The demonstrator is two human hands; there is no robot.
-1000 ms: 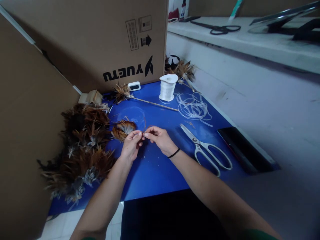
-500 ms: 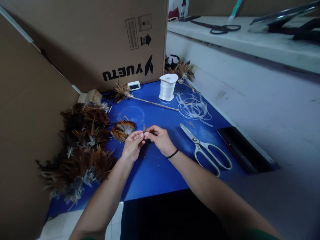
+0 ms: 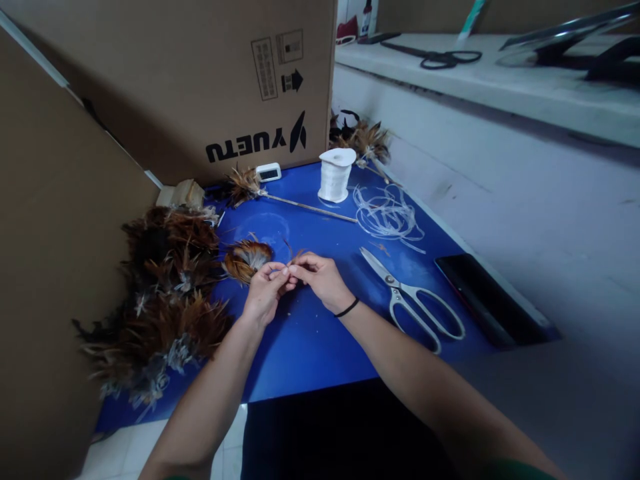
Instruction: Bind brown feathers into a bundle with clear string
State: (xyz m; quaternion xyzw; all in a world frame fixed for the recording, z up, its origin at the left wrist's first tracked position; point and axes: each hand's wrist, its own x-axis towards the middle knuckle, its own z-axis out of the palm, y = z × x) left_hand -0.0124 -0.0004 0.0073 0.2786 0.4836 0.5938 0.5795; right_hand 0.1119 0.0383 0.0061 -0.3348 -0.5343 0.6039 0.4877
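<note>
My left hand and my right hand meet fingertip to fingertip above the blue tabletop. Both are closed in a pinch on small brown feathers, whose thin tips poke up past the fingers; their lower ends are hidden. Just beyond my left hand lies a rounded bunch of brown and grey feathers. To the right of my right hand, silver scissors rest with their blades slightly apart or closed, which I cannot tell.
At left is a heap of tied feather bunches. Further back are a feather-tipped stick, a white ribbon spool, a tangle of clear ribbon and a small white device. A black phone lies right; a cardboard box stands behind.
My fingertips have shifted very slightly to the right, and more of the brown feather tips now shows above them. Everything else on the table stays where it was.
</note>
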